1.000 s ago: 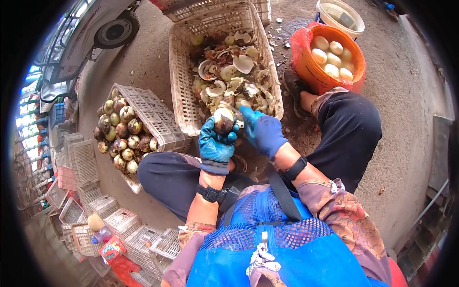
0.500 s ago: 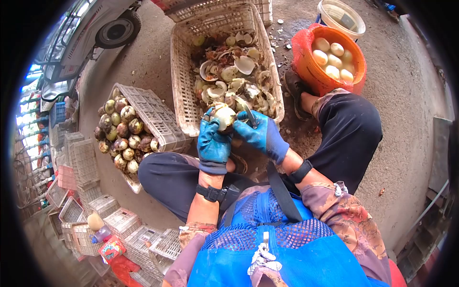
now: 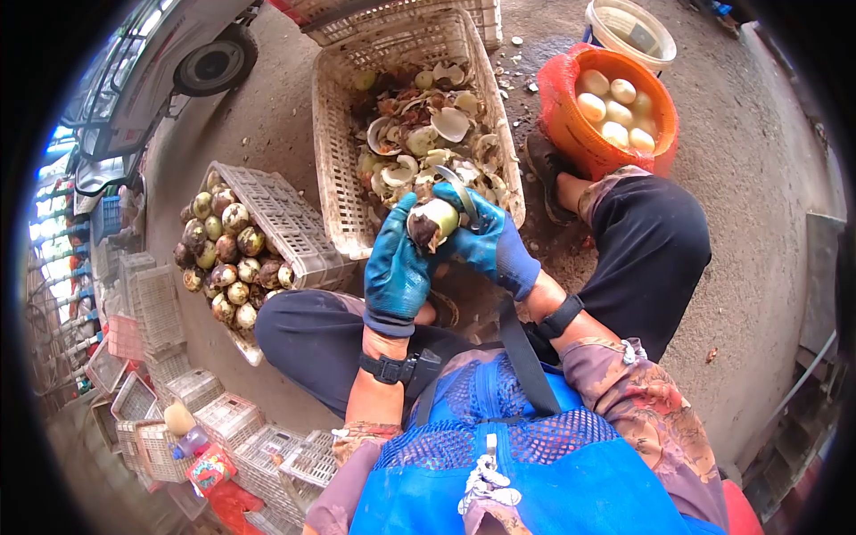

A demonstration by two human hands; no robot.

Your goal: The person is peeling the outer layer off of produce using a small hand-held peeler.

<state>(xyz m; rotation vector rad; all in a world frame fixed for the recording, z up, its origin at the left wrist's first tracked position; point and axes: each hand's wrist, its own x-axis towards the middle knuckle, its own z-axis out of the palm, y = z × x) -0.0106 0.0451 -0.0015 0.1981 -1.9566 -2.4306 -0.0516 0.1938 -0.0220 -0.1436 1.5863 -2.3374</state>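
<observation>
My left hand (image 3: 399, 267), in a blue glove, is wrapped round a partly peeled, roundish fruit or vegetable (image 3: 434, 221) with a brown patch facing me. My right hand (image 3: 486, 241), gloved too, is closed on a curved metal blade (image 3: 461, 192) and touches the right side of the same piece. Both hands are over the near edge of a pale plastic crate (image 3: 334, 169) of peel scraps (image 3: 419, 143). The blade's handle is hidden in the right glove.
Left stands a tilted crate (image 3: 285, 209) of unpeeled brown-green pieces (image 3: 223, 234). An orange tub (image 3: 571, 116) with peeled pale pieces in liquid and a white bucket (image 3: 633, 22) stand back right. Stacked crates (image 3: 227, 415) lie lower left; a vehicle wheel (image 3: 214, 62) is upper left.
The held piece has turned, so its brown patch now faces me. The curved blade has swung up and stands above it. My left hand's fingers have shifted round the piece.
</observation>
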